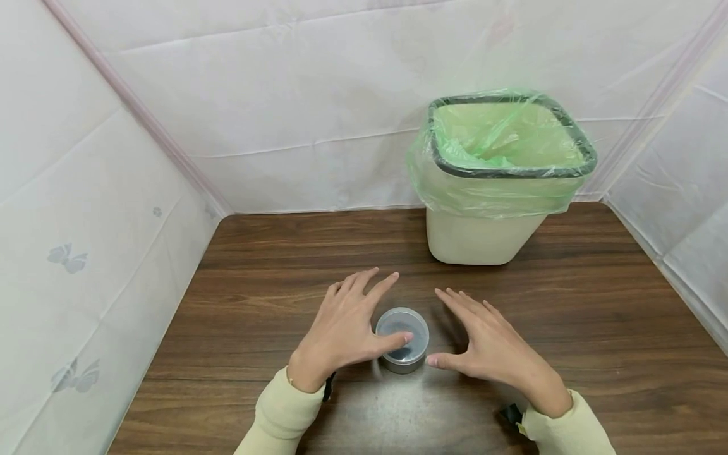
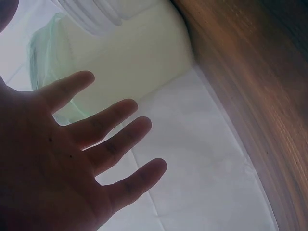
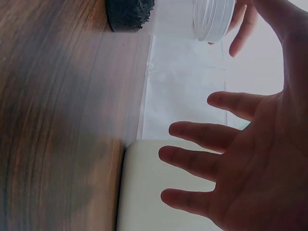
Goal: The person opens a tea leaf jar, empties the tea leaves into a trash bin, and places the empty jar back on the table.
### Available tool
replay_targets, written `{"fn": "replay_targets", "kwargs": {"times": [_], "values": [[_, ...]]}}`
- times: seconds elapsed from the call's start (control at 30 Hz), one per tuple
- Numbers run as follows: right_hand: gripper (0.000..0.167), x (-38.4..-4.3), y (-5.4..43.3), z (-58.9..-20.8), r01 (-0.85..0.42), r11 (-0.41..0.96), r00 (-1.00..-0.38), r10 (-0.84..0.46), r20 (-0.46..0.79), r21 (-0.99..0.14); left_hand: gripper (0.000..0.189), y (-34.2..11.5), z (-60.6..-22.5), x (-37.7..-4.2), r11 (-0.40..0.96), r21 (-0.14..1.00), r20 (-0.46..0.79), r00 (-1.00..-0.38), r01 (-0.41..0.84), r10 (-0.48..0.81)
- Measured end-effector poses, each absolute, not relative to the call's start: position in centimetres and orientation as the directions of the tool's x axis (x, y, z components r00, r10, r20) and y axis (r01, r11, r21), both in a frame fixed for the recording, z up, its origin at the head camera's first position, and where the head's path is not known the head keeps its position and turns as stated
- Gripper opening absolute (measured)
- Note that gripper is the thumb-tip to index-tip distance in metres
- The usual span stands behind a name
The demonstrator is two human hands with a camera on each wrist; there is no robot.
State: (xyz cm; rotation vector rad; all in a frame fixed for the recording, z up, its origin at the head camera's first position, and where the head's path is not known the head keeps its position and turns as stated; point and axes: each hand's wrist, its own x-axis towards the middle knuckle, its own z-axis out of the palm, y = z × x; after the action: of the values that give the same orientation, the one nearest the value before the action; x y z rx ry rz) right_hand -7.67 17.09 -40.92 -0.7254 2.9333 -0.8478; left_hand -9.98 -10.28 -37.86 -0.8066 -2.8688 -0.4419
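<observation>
A clear round jar (image 1: 401, 354) with a translucent lid stands on the table between the two hands. In the right wrist view, dark crumbly or shredded stuff (image 3: 129, 14) fills its bottom, and the part above it is see-through. My left hand (image 1: 347, 322) is spread at the jar's left, its thumb reaching over the lid as seen from above; whether it touches cannot be told. My right hand (image 1: 491, 344) is held at the jar's right with fingers extended, thumb tip close to the jar's side. Neither hand grips anything.
Behind the hands, toward the back right, stands a cream trash bin (image 1: 478, 237) lined with a green plastic bag (image 1: 495, 196). White patterned sheeting (image 1: 318, 114) walls off the back and sides of the brown wood table (image 1: 256, 278). A small black object (image 1: 512, 414) shows by the right sleeve.
</observation>
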Motion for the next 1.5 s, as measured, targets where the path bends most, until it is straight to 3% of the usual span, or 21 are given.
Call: {"fn": "replay_targets", "kwargs": {"times": [1.5], "values": [[0.112,-7.8,16.6,-41.8,-0.486,0.714,-0.858,-0.5,0.119,-0.504,0.096,-8.0,-39.3,-9.2,0.742,0.285,0.155,-0.793,0.607,0.589]]}}
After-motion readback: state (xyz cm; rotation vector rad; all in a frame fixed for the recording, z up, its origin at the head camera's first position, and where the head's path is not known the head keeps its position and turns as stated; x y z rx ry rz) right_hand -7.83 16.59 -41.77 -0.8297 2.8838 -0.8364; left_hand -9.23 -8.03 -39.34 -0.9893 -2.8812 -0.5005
